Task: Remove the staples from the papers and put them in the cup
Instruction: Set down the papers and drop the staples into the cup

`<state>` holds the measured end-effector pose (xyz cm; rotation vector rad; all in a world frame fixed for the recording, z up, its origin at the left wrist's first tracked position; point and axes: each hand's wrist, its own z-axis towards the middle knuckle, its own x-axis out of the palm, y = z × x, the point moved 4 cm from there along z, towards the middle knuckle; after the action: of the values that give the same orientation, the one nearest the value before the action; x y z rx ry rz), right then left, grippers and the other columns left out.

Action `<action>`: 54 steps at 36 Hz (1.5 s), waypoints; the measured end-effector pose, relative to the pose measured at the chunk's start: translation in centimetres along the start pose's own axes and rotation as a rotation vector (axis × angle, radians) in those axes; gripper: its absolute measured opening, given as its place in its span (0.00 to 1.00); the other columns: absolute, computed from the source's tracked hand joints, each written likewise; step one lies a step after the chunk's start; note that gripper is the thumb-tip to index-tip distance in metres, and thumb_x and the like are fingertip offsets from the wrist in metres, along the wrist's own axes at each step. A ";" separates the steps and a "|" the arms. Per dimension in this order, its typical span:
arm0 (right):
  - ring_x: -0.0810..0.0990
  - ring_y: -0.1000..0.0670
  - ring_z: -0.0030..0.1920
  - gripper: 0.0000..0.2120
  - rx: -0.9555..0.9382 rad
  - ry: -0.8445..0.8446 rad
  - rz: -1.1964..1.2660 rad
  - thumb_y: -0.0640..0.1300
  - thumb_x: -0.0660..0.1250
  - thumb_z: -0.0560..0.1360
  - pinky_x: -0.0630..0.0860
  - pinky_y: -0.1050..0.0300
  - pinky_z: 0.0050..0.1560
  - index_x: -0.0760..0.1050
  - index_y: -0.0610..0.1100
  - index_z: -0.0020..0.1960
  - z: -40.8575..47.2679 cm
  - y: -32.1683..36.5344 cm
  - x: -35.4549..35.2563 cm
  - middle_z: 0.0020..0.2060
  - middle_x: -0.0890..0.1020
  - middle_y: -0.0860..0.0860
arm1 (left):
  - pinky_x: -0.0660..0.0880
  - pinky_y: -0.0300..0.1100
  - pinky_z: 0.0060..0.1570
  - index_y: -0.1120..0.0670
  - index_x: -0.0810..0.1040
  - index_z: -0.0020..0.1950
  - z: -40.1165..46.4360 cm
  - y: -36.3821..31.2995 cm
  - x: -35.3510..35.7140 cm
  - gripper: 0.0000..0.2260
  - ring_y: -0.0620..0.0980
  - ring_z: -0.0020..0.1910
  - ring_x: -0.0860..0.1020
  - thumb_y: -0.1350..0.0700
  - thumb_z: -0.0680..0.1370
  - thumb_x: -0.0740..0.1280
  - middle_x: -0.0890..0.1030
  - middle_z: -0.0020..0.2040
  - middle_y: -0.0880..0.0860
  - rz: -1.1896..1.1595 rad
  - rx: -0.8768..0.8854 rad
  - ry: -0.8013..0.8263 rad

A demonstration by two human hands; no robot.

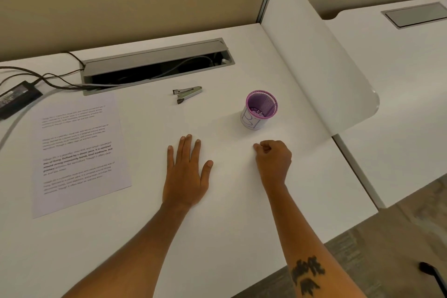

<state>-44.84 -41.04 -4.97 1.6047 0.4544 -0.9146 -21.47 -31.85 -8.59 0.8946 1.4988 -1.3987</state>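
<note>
Head view: left hand (186,174) flat, fingers spread on table (217,237); right hand (273,159) curled, pinch contents unclear, cup (260,110) just beyond.

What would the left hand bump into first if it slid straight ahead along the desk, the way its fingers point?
Probably the metal staple remover: the left hand lies flat, fingers aimed up the desk towards it, with bare surface between. The purple cup sits off to the right of that line.
</note>
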 end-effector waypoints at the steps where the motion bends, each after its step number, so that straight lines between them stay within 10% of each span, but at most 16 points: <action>1: 0.77 0.51 0.40 0.05 -0.001 -0.006 -0.011 0.45 0.75 0.76 0.69 0.60 0.46 0.85 0.42 0.46 0.1 0.0 0.1 0.45 0.85 0.48 | 0.50 0.62 0.85 0.54 0.58 0.86 0.0 0.0 0.0 0.32 0.54 0.87 0.50 0.38 0.86 0.47 0.56 0.87 0.56 0.001 -0.001 0.002; 40: 0.76 0.41 0.50 0.05 -0.220 0.204 -0.483 0.39 0.64 0.81 0.77 0.47 0.48 0.75 0.37 0.52 0.9 1.3 2.1 0.48 0.78 0.42 | 0.51 0.62 0.85 0.54 0.58 0.86 0.0 -0.1 -0.1 0.31 0.54 0.87 0.51 0.38 0.86 0.48 0.56 0.87 0.56 0.001 -0.007 0.003; 54: 0.61 0.47 0.37 0.19 0.096 0.214 0.240 0.43 0.62 0.81 0.58 0.50 0.38 0.60 0.49 0.33 6.6 3.4 -5.3 0.33 0.63 0.46 | 0.50 0.62 0.85 0.54 0.58 0.86 0.0 0.0 0.0 0.32 0.54 0.87 0.50 0.38 0.86 0.46 0.55 0.87 0.56 0.005 -0.006 0.013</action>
<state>-47.76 -47.13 1.13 1.8099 0.3594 -0.5949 -21.46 -31.85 -8.56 0.9048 1.5087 -1.3864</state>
